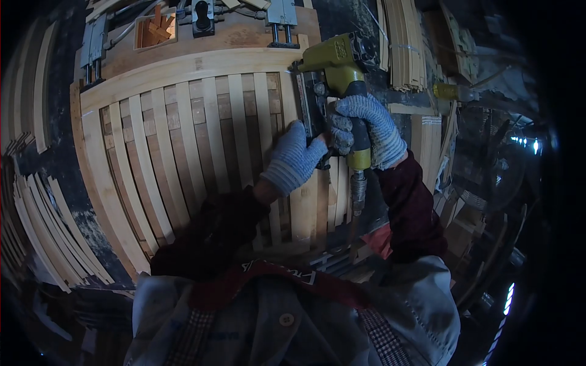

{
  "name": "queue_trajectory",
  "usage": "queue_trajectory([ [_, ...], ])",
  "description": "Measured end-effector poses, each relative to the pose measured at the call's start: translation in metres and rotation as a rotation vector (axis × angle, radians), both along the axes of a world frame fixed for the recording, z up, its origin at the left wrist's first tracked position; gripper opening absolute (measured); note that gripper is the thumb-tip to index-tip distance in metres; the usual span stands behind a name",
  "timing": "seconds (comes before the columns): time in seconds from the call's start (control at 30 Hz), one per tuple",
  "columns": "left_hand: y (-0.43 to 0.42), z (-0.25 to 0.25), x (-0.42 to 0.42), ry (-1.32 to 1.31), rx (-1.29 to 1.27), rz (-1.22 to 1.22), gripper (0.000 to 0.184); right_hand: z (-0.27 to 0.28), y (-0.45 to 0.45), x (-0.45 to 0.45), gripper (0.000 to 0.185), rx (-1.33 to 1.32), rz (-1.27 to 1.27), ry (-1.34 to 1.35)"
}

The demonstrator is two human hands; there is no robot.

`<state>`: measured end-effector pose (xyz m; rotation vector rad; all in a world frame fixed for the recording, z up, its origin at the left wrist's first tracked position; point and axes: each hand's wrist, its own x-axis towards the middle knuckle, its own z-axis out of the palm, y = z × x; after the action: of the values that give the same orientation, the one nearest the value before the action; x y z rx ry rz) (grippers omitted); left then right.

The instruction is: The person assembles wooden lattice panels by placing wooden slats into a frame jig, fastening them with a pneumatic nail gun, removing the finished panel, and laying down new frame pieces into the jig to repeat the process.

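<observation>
A yellow-green nail gun point(332, 58) with an air hose fitting below its dark grip points its nose at the upper right corner of a slatted wooden frame point(195, 64). My right hand point(369, 128), in a grey knit glove, is wrapped round the gun's handle. Also gloved, my left hand point(292, 157) is closed at the lower part of the gun's long black magazine point(310, 104). Its fingers lie along the magazine's left side, and one fingertip looks bare. Several upright slats point(210, 110) run between the frame's rails.
Metal clamps point(282, 21) stand along the back board, beside a small box of orange-brown wood pieces point(155, 30). Wooden strips point(55, 226) are stacked at left, and bundled strips point(406, 49) lie at upper right. A yellow-handled tool point(452, 91) sits at right.
</observation>
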<state>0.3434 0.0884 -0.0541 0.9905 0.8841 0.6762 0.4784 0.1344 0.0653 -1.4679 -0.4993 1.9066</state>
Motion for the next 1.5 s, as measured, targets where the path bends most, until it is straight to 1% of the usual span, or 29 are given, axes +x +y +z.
queue_trajectory([
  [0.07, 0.001, 0.006, -0.005, 0.009, 0.034, 0.012, 0.041, 0.000, 0.001, -0.002, 0.014, 0.003, 0.002, -0.001],
  [0.17, 0.002, 0.006, -0.007, -0.024, -0.052, -0.008, 0.041, 0.001, 0.004, -0.004, 0.013, -0.048, 0.009, 0.046],
  [0.37, -0.003, 0.004, -0.015, -0.080, 0.009, 0.081, 0.040, 0.004, -0.003, -0.013, 0.012, 0.003, -0.003, 0.034],
  [0.47, -0.001, 0.009, -0.032, 0.030, 0.054, 0.064, 0.039, 0.000, -0.001, -0.023, 0.013, -0.001, 0.031, 0.085],
  [0.57, -0.001, 0.003, -0.042, 0.096, 0.052, 0.057, 0.038, -0.004, 0.001, -0.030, 0.013, -0.020, 0.034, 0.142],
  [0.63, -0.002, 0.000, -0.044, 0.083, 0.045, 0.074, 0.039, -0.006, 0.002, -0.035, 0.013, -0.036, 0.024, 0.155],
  [0.77, -0.004, -0.005, -0.040, -0.024, 0.009, 0.118, 0.039, -0.006, 0.002, -0.036, 0.014, -0.038, 0.023, 0.102],
  [0.87, -0.002, -0.003, -0.043, 0.024, 0.033, 0.086, 0.040, -0.003, 0.002, -0.038, 0.014, -0.032, 0.013, 0.081],
  [1.0, -0.005, -0.013, -0.039, 0.022, 0.031, 0.097, 0.040, -0.004, 0.004, -0.037, 0.014, -0.039, 0.027, 0.115],
  [1.13, -0.003, -0.009, -0.041, 0.015, 0.026, 0.080, 0.040, -0.003, 0.003, -0.038, 0.014, -0.040, 0.019, 0.093],
  [1.23, -0.004, -0.004, -0.049, -0.012, 0.082, 0.160, 0.041, -0.004, 0.000, -0.044, 0.016, 0.001, 0.053, 0.088],
  [1.27, -0.005, 0.001, -0.056, -0.025, 0.100, 0.192, 0.041, -0.001, -0.001, -0.050, 0.016, -0.036, 0.030, 0.106],
  [1.3, -0.002, 0.005, -0.067, 0.054, 0.033, 0.119, 0.041, -0.007, 0.000, -0.055, 0.017, 0.010, 0.052, 0.117],
  [1.33, -0.002, 0.000, -0.069, 0.085, 0.048, 0.121, 0.041, -0.012, 0.003, -0.059, 0.017, 0.060, 0.074, 0.128],
  [1.4, -0.004, -0.015, -0.072, 0.141, 0.080, 0.134, 0.040, -0.013, 0.006, -0.065, 0.018, 0.027, 0.068, 0.178],
  [1.47, -0.002, -0.010, -0.077, 0.101, 0.064, 0.145, 0.041, -0.016, 0.006, -0.068, 0.019, -0.032, 0.051, 0.181],
  [1.5, -0.004, -0.008, -0.078, 0.077, 0.051, 0.146, 0.041, -0.016, 0.004, -0.068, 0.018, 0.027, 0.057, 0.107],
])
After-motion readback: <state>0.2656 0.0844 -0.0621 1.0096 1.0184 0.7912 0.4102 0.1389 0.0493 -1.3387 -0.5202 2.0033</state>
